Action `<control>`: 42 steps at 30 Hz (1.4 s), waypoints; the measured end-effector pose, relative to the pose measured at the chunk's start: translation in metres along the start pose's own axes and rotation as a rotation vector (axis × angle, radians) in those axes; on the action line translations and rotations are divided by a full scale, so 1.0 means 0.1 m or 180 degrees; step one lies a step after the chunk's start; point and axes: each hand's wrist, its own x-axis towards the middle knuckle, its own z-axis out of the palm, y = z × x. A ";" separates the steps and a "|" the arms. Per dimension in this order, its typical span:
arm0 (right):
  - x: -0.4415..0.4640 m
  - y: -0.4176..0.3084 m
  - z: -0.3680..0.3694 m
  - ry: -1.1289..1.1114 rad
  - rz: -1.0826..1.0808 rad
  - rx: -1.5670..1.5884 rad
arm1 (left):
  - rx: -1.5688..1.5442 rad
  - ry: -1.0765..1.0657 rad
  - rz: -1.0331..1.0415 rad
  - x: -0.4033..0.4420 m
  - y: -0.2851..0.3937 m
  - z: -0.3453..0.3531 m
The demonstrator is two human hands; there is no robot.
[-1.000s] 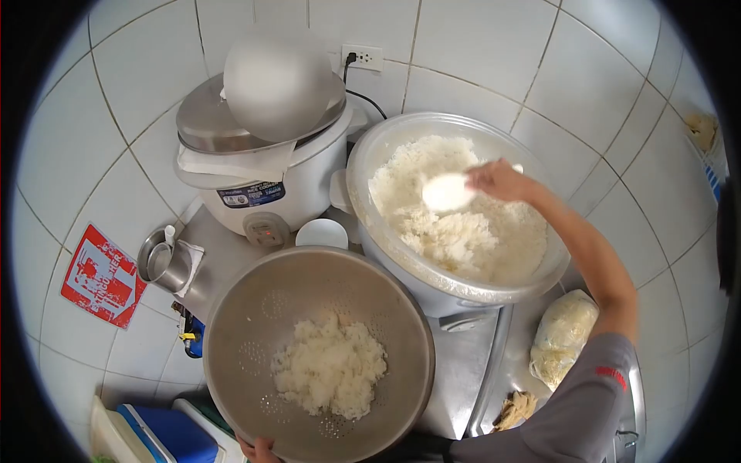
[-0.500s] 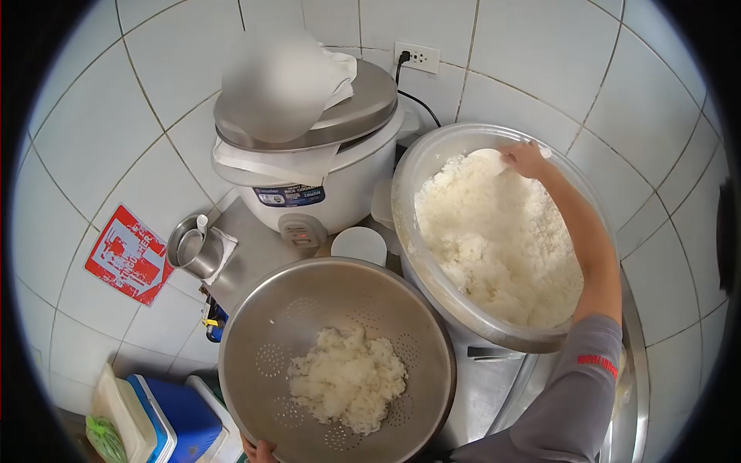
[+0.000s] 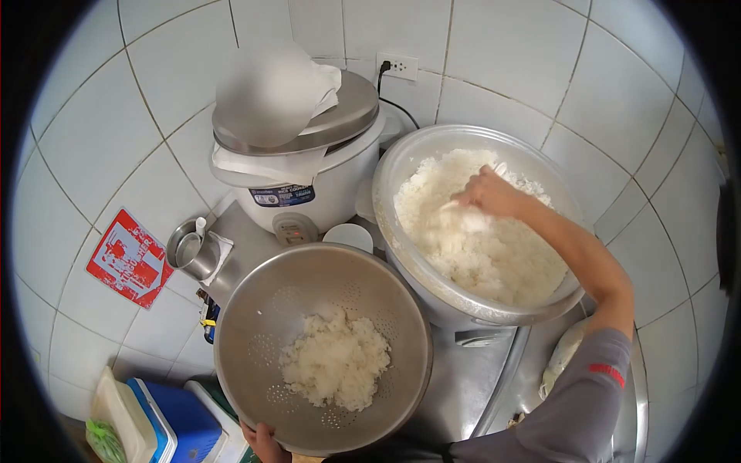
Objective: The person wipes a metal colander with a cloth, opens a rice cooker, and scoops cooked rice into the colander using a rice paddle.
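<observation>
1. On the counter (image 3: pixel 455 386), the open rice cooker (image 3: pixel 440 289) holds rice (image 3: pixel 502 266); shallow strokes should spare grains.
2. Colander (image 3: pixel 258 309): best level, rim clasped by the left hand (image 3: pixel 266 443).
3. The right hand (image 3: pixel 490 193) grips a white scoop (image 3: pixel 475 222), its blade blurred.

White rice (image 3: pixel 336 361) in perforated colander (image 3: pixel 255 309)

Cooker label (image 3: pixel 283 195) reads "RICE COOKER"; worn wall sign (image 3: pixel 129 258), "…TINGUISHER".

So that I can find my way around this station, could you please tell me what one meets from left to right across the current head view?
Red-and-white sign, small steel container, perforated steel bowl, large open pot.
</observation>
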 end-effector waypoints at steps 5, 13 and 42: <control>-0.23 -0.32 -0.65 0.0546 0.0644 -0.1171 | -0.0175 -0.0574 0.0374 0.02 0.03 0.00; -0.80 -0.51 -0.60 -0.0036 0.0877 -0.1404 | -0.0310 -0.0688 0.0319 0.00 0.08 0.05; -0.93 -0.81 -0.17 -0.1711 0.1920 0.0827 | -0.0354 -0.0617 0.0134 -0.15 0.13 0.01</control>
